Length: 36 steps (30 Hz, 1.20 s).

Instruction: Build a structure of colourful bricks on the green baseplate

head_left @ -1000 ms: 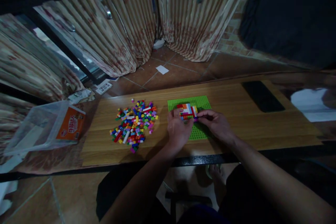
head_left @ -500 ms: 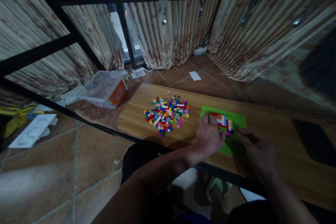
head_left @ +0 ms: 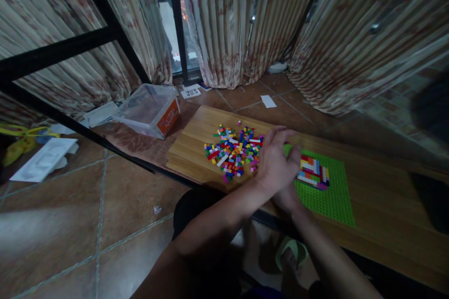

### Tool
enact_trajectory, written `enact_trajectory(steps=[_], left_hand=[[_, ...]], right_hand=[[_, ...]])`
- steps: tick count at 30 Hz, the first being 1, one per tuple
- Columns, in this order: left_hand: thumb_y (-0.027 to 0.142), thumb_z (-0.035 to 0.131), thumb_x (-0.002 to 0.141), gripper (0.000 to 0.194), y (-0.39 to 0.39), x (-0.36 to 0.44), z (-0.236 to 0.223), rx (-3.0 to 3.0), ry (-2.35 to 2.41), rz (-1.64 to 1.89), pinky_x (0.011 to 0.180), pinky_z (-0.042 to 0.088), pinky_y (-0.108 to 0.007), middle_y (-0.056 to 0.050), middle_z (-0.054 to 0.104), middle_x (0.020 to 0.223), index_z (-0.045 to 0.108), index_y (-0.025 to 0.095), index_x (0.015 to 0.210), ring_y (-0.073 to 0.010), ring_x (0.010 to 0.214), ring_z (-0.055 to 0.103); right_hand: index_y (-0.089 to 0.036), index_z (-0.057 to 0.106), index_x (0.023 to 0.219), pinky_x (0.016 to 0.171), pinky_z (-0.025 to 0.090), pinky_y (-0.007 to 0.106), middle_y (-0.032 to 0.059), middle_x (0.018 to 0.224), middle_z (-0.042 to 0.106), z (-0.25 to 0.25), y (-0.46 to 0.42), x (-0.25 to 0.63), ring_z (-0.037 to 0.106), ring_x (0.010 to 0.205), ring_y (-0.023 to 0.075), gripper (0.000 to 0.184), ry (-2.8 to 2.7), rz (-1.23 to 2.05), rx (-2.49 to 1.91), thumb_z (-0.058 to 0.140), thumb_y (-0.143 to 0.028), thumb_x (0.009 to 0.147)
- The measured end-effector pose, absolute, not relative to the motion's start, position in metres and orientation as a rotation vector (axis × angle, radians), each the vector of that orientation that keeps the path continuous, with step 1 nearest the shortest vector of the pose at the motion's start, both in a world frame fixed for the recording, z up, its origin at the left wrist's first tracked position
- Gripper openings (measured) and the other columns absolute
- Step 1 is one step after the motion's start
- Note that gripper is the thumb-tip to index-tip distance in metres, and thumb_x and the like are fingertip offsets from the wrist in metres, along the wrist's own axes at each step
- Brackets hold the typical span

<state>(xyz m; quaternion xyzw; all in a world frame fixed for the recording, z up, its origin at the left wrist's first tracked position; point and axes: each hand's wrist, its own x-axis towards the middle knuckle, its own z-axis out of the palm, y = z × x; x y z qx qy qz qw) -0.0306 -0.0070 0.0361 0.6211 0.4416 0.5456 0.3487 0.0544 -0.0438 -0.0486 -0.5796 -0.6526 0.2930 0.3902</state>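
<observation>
Colourful toy bricks are built into a low block (head_left: pixel 312 173) on the green baseplate (head_left: pixel 338 201). My left hand (head_left: pixel 277 163) is raised between the loose bricks (head_left: pixel 231 152) and the baseplate, covering the plate's left edge. Its fingers are apart, and I see nothing held in it. Below and behind it is my right hand (head_left: pixel 286 196), close to the left palm. The left hand hides the right fingers, so whether they hold a brick does not show.
A wooden board (head_left: pixel 191 138) bears the bricks and baseplate. A clear plastic box (head_left: pixel 147 112) with an orange label stands at the left. A dark flat object (head_left: pixel 430 196) lies at the right end. White paper (head_left: pixel 268 101) lies on the floor beyond.
My right hand has moved left from the baseplate's right side to beneath my left hand. My left hand has lifted off the brick block, which now shows fully. The view has shifted slightly.
</observation>
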Motion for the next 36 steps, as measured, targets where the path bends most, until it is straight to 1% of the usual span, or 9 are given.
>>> enact_trajectory(steps=[3, 5, 8, 12, 15, 20, 25, 29, 36], left_hand=[[0.013, 0.054, 0.083, 0.022, 0.018, -0.048, 0.038, 1.427, 1.186, 1.524, 0.081, 0.053, -0.031, -0.009, 0.060, 0.119, 0.062, 0.017, 0.102, -0.0164, 0.093, 0.062], [0.014, 0.054, 0.082, 0.021, 0.032, -0.058, 0.038, 1.296, 1.230, 1.555, 0.073, 0.052, -0.029, -0.008, 0.064, 0.108, 0.063, 0.016, 0.101, -0.0148, 0.082, 0.062], [0.016, 0.056, 0.081, 0.020, 0.041, -0.065, 0.038, 1.225, 1.254, 1.566, 0.064, 0.048, -0.024, -0.005, 0.066, 0.092, 0.064, 0.016, 0.099, -0.0129, 0.075, 0.061], [0.018, 0.058, 0.079, 0.022, 0.036, -0.063, 0.039, 1.191, 1.219, 1.496, 0.048, 0.038, -0.020, 0.002, 0.060, 0.067, 0.065, 0.017, 0.099, -0.0090, 0.052, 0.051], [0.018, 0.058, 0.078, 0.021, 0.033, -0.058, 0.037, 1.198, 1.183, 1.449, 0.046, 0.035, -0.020, 0.004, 0.055, 0.057, 0.066, 0.016, 0.098, -0.0088, 0.047, 0.047], [0.021, 0.060, 0.076, 0.019, 0.034, -0.052, 0.030, 1.267, 1.178, 1.400, 0.049, 0.037, -0.020, 0.003, 0.057, 0.057, 0.069, 0.016, 0.093, -0.0096, 0.050, 0.048], [0.021, 0.062, 0.074, 0.019, 0.034, -0.046, 0.021, 1.296, 1.181, 1.338, 0.051, 0.038, -0.020, 0.003, 0.058, 0.060, 0.070, 0.016, 0.090, -0.0099, 0.053, 0.050], [0.024, 0.061, 0.074, 0.019, 0.033, -0.044, 0.017, 1.366, 1.154, 1.301, 0.056, 0.041, -0.021, 0.002, 0.061, 0.064, 0.071, 0.016, 0.089, -0.0107, 0.057, 0.053], [0.025, 0.062, 0.076, 0.019, 0.030, -0.041, 0.013, 1.430, 1.161, 1.185, 0.054, 0.039, -0.021, 0.002, 0.060, 0.064, 0.071, 0.016, 0.090, -0.0109, 0.056, 0.051]], right_hand=[[-0.021, 0.071, 0.096, 0.083, 0.050, 0.038, 0.0106, 0.095, 0.071, -0.049, -0.036, 0.046, 0.064, 0.092, 0.0273, 0.021, -1.806, 0.635, -1.551, 0.056, -0.027, 0.082], [-0.023, 0.071, 0.093, 0.084, 0.049, 0.037, 0.0080, 0.095, 0.069, -0.049, -0.034, 0.041, 0.063, 0.090, 0.0239, 0.020, -1.856, 0.570, -1.551, 0.052, -0.025, 0.086], [-0.022, 0.069, 0.092, 0.082, 0.048, 0.035, 0.0081, 0.095, 0.067, -0.048, -0.032, 0.034, 0.062, 0.089, 0.0221, 0.022, -1.917, 0.490, -1.554, 0.048, -0.024, 0.090], [-0.022, 0.066, 0.089, 0.081, 0.048, 0.033, 0.0075, 0.091, 0.065, -0.042, -0.038, 0.033, 0.062, 0.087, 0.0212, 0.019, -1.881, 0.490, -1.567, 0.047, -0.022, 0.091], [-0.023, 0.065, 0.090, 0.078, 0.049, 0.033, 0.0063, 0.089, 0.066, -0.037, -0.055, 0.051, 0.063, 0.085, 0.0203, 0.019, -1.764, 0.509, -1.568, 0.047, -0.026, 0.092], [-0.023, 0.067, 0.091, 0.079, 0.050, 0.038, 0.0067, 0.093, 0.069, -0.036, -0.097, 0.117, 0.065, 0.085, 0.0224, 0.020, -1.507, 0.450, -1.710, 0.053, -0.038, 0.089], [-0.020, 0.068, 0.090, 0.076, 0.051, 0.040, 0.0089, 0.089, 0.071, -0.043, -0.113, 0.173, 0.065, 0.080, 0.0242, 0.033, -1.265, 0.341, -1.888, 0.055, -0.050, 0.085], [-0.020, 0.069, 0.091, 0.078, 0.050, 0.041, 0.0096, 0.091, 0.072, -0.051, -0.107, 0.184, 0.066, 0.083, 0.0254, 0.034, -1.244, 0.345, -1.916, 0.056, -0.050, 0.084], [-0.019, 0.070, 0.091, 0.080, 0.050, 0.041, 0.0105, 0.094, 0.073, -0.052, -0.101, 0.181, 0.067, 0.086, 0.0259, 0.031, -1.192, 0.368, -1.892, 0.058, -0.046, 0.083]])
